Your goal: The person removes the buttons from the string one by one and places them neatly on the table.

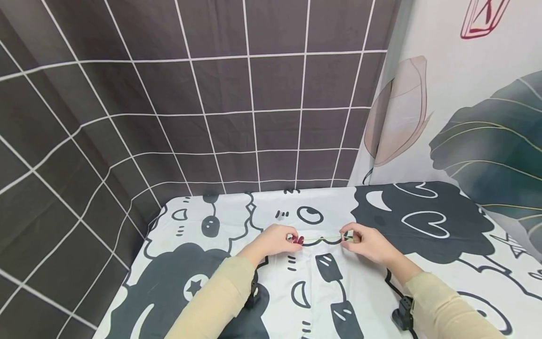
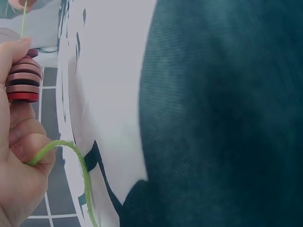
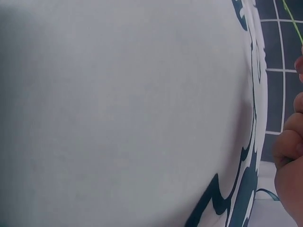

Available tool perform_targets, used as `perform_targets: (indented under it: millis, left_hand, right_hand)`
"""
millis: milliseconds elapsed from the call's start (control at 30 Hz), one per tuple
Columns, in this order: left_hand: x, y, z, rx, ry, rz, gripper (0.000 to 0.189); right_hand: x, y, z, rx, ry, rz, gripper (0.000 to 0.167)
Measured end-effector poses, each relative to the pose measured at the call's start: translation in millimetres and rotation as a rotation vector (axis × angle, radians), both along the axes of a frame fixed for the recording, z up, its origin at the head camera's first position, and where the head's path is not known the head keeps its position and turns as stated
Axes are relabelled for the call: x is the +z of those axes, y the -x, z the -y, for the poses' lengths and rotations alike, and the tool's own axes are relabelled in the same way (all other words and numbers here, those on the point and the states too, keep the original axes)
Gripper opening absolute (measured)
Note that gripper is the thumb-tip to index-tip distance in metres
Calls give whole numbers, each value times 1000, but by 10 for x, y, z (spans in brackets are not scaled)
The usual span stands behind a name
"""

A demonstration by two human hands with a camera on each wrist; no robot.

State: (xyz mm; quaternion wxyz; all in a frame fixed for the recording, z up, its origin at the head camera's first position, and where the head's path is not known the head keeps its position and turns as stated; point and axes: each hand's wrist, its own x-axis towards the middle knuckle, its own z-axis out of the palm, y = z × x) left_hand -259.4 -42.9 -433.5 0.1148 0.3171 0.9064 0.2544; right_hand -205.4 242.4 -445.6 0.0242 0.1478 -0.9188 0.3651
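My left hand (image 1: pixel 276 239) pinches a small red piece of stacked, ridged discs (image 2: pixel 23 78) between thumb and fingers, over the printed cloth. A light green string (image 1: pixel 318 238) runs in a straight line from this piece across to my right hand (image 1: pixel 365 243), whose thumb and fingertips pinch its other end. In the left wrist view, a thicker-looking length of green cord (image 2: pixel 81 163) comes out of the curled lower fingers and hangs down. The right wrist view catches only the edge of the right hand, with its fingers curled.
A white cloth (image 1: pixel 322 320) with black cartoon prints covers the surface under both hands. Behind it and to the left hangs a dark grid-patterned curtain (image 1: pixel 220 89). A leaf-printed white curtain (image 1: pixel 444 42) hangs at the right. Black wrist devices with straps sit on both forearms.
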Motion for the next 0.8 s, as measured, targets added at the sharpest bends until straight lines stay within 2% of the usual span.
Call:
perform_targets:
  millis: [467, 800]
  left_hand:
    - [-9, -10, 14, 9, -12, -20, 18]
    - [-15, -20, 9, 16, -21, -22, 18]
  right_hand:
    - [29, -28, -50, -34, -9, 11, 28]
    - [11, -35, -97, -40, -21, -13, 26]
